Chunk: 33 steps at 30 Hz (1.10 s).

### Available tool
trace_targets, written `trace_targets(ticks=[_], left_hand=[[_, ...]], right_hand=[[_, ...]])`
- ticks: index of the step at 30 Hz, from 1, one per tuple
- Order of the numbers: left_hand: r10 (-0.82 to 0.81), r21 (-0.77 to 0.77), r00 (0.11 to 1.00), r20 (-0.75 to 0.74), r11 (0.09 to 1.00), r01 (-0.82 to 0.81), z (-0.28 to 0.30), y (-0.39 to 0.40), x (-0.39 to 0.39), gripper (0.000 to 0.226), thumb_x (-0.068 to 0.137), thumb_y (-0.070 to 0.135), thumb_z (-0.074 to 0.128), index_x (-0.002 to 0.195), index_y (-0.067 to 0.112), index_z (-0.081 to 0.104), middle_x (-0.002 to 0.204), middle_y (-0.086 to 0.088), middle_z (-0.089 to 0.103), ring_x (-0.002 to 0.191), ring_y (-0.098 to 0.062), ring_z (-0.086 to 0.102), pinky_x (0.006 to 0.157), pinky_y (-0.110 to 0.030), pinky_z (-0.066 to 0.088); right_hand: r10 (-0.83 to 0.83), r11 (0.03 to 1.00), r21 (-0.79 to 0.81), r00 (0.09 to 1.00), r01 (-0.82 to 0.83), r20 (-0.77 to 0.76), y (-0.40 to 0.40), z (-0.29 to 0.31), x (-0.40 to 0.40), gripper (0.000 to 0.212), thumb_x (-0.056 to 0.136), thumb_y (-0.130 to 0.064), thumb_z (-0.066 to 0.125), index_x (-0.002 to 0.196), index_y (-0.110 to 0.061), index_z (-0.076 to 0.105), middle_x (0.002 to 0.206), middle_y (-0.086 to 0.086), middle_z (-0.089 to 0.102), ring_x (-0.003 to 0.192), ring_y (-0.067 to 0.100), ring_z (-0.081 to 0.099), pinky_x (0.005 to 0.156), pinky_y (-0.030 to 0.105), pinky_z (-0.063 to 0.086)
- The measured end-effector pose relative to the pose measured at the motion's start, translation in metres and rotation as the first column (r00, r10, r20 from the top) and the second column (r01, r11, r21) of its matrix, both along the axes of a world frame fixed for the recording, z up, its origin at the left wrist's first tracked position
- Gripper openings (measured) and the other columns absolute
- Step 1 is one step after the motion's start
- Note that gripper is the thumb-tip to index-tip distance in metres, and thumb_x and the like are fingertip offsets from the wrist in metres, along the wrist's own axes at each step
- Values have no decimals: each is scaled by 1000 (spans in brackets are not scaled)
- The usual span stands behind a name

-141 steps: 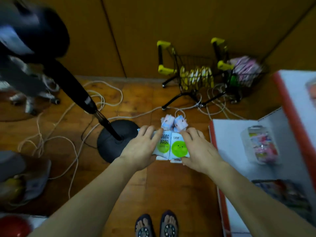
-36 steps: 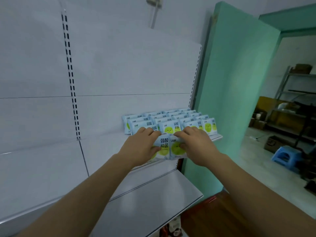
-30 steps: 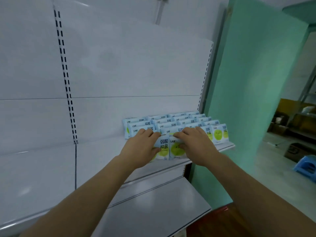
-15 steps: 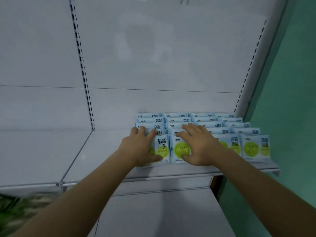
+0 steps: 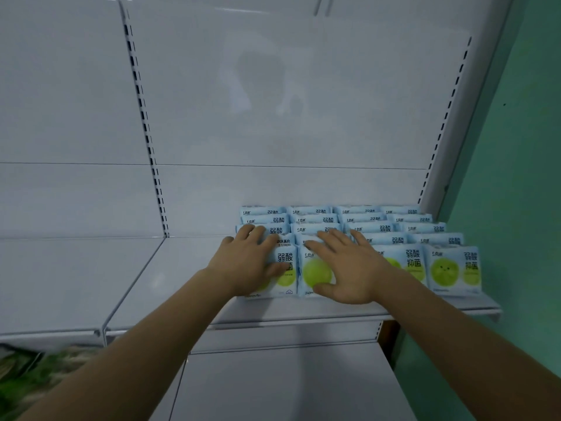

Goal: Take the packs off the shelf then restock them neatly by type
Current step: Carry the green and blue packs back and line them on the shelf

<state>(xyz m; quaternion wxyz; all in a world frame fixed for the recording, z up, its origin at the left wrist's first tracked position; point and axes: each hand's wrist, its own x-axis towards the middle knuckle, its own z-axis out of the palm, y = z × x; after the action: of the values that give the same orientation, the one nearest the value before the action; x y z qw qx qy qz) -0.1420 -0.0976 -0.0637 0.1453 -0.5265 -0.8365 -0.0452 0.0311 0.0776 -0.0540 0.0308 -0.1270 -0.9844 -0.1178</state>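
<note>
Light-blue packs with a green circle stand in several neat rows on the right half of a white shelf (image 5: pixel 182 287). My left hand (image 5: pixel 247 264) lies flat with spread fingers on the front-left pack (image 5: pixel 287 270). My right hand (image 5: pixel 349 268) rests flat on the pack beside it (image 5: pixel 314 273), covering most of it. Both packs stand at the shelf's front, in line with the front-row packs to the right (image 5: pixel 453 270). Behind my hands the rear rows (image 5: pixel 370 220) show only their top edges.
The shelf's left half and the neighbouring bay (image 5: pixel 60 278) hold nothing. A lower white shelf (image 5: pixel 288 387) juts out below. A green wall (image 5: pixel 516 177) closes the right side. Blurred green goods (image 5: pixel 27 369) show at the lower left.
I turned from the floor with two packs gripped between both hands, carried them to the shelf and set them in the front row. My fingers have since flattened onto them.
</note>
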Motion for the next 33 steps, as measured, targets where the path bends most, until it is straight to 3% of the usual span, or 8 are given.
trace_targets(ticks=[7, 10, 14, 17, 22, 33], left_hand=[[-19, 141, 998, -66, 990, 28, 1, 2, 5, 63, 97, 66, 34, 147, 27, 37, 149, 2, 42, 138, -22, 34, 113, -47, 31], [-16, 173, 997, -78, 984, 29, 3, -4, 9, 60, 98, 63, 37, 145, 26, 40, 147, 2, 45, 137, -22, 37, 114, -46, 30], [38, 246, 998, -55, 969, -24, 6, -21, 10, 60, 98, 62, 33, 143, 23, 44, 145, 0, 49, 135, -24, 42, 113, -45, 33], [96, 324, 995, -30, 943, -81, 8, -41, 6, 67, 93, 61, 24, 137, 19, 52, 136, -3, 57, 127, -26, 50, 105, -44, 40], [218, 377, 976, -8, 905, -199, -2, -87, -3, 61, 96, 56, 31, 136, 16, 55, 133, -7, 60, 125, -30, 53, 100, -49, 46], [433, 410, 901, 0, 822, -395, -6, -231, -18, 60, 96, 54, 34, 139, 15, 50, 137, -8, 56, 130, -30, 48, 101, -49, 46]], right_hand=[[23, 1000, -18, 996, -24, -87, -5, 12, -1, 81, 91, -67, 32, 159, -29, 9, 167, 3, 9, 154, 22, 4, 124, 50, 2], [64, 998, -12, 985, -67, -163, -10, 14, -5, 75, 95, -63, 36, 158, -27, 19, 164, 3, 21, 152, 23, 12, 124, 49, 6], [115, 992, -8, 953, -122, -282, -20, 20, -19, 78, 89, -67, 21, 151, -23, 37, 154, 1, 40, 145, 22, 31, 121, 47, 20], [155, 985, -19, 927, -171, -342, -32, 21, -36, 74, 90, -63, 23, 146, -20, 45, 148, 3, 48, 140, 24, 37, 118, 47, 27], [260, 956, -19, 877, -292, -404, -72, 10, -67, 63, 92, -54, 33, 132, -13, 58, 134, 8, 58, 130, 31, 49, 112, 50, 36], [438, 880, -15, 823, -474, -361, -213, 13, -125, 66, 94, -53, 30, 139, -12, 54, 142, 12, 54, 137, 33, 43, 117, 50, 29]])
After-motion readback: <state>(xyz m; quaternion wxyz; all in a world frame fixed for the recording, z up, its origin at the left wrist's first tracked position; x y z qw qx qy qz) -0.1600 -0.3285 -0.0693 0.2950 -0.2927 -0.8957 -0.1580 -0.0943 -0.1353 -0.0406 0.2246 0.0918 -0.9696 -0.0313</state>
